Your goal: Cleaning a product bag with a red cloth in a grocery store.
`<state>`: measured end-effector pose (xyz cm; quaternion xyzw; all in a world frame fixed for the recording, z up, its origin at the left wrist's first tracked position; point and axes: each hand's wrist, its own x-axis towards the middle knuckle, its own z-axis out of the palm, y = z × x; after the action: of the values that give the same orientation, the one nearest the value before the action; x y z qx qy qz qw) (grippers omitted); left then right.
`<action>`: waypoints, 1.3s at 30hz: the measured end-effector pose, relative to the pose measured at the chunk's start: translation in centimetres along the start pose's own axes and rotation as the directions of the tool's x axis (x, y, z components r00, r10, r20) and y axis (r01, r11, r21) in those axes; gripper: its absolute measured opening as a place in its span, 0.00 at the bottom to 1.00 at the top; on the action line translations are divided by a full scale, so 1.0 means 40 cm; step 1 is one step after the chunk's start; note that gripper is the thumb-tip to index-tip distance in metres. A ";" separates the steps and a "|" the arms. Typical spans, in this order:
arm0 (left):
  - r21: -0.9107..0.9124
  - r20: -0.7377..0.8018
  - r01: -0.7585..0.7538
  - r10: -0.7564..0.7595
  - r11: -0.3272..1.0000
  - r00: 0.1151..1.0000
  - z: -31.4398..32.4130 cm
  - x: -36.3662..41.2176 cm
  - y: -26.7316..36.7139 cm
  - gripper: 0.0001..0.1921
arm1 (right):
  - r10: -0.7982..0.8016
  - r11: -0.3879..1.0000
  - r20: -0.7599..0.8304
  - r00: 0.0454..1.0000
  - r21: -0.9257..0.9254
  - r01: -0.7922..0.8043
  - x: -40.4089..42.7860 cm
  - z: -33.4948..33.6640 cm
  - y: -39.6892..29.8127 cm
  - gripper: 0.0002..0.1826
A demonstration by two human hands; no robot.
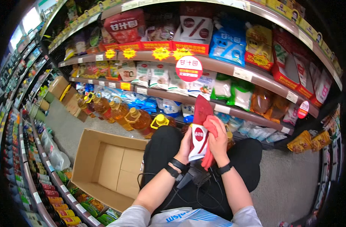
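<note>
A red and white plastic food pouch (200, 130) stands tilted between my two hands, above my lap. My left hand (185, 146) grips its left side near the lower half. In my right hand (219, 140) is a crumpled coral-red cloth (210, 127), pressed against the pouch's right side, with its loose end hanging below the palm. Part of the pouch's right edge is hidden by the cloth and fingers. Black bands circle both wrists, and black cables lie across my lap.
An open cardboard box (119, 167) stands on the floor to the left. Large oil bottles (119, 113) line the foot of the shelf ahead. Packed pouches (228, 42) fill the curved shelves. Another stocked shelf (34, 181) runs along the left side.
</note>
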<state>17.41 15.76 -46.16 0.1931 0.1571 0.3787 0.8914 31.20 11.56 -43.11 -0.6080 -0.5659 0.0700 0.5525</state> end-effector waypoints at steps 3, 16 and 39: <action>0.061 0.003 0.037 -0.038 0.997 0.999 -0.005 0.005 -0.012 0.27 | 0.052 0.996 -0.038 0.998 -0.069 -0.054 -0.006 -0.012 0.022 0.28; -0.155 -0.147 -0.108 0.085 0.982 0.986 -0.029 0.001 0.018 0.35 | -0.214 0.930 0.465 0.859 0.365 0.033 0.003 -0.028 -0.083 0.18; -0.146 -0.019 -0.143 0.142 0.979 0.990 0.010 -0.005 0.000 0.36 | -0.042 0.996 0.005 0.999 0.080 0.041 0.022 -0.031 -0.042 0.21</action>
<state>17.45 15.52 -45.78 0.1363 0.1182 0.4530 0.8731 31.35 11.06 -40.89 -0.5735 -0.5769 0.0828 0.5757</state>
